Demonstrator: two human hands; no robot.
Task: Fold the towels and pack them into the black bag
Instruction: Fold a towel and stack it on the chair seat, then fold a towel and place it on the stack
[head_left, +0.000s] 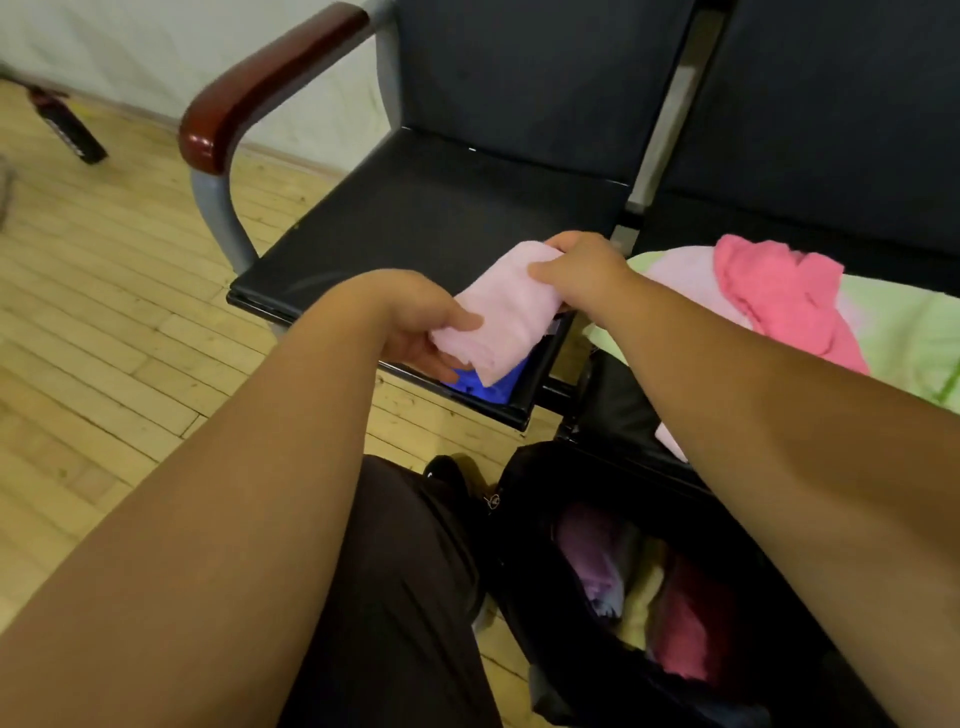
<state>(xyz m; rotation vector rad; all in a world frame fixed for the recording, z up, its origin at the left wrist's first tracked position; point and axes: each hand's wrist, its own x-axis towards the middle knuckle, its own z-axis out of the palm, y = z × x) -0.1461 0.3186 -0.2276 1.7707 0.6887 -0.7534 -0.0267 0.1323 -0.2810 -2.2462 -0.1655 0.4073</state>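
A folded pale pink towel hangs just above the front right corner of the black seat. My left hand grips its near end and my right hand grips its far end. A blue towel lies on the seat under it, mostly hidden. On the neighbouring seat lies a heap of unfolded towels: hot pink, light green and pale pink. The black bag stands open on the floor below my right forearm, with purple, yellow and red towels inside.
The bench has a wooden armrest on a grey metal frame at the left. A dark bottle-like object lies on the wooden floor at the far left. My dark-trousered leg and shoe are beside the bag.
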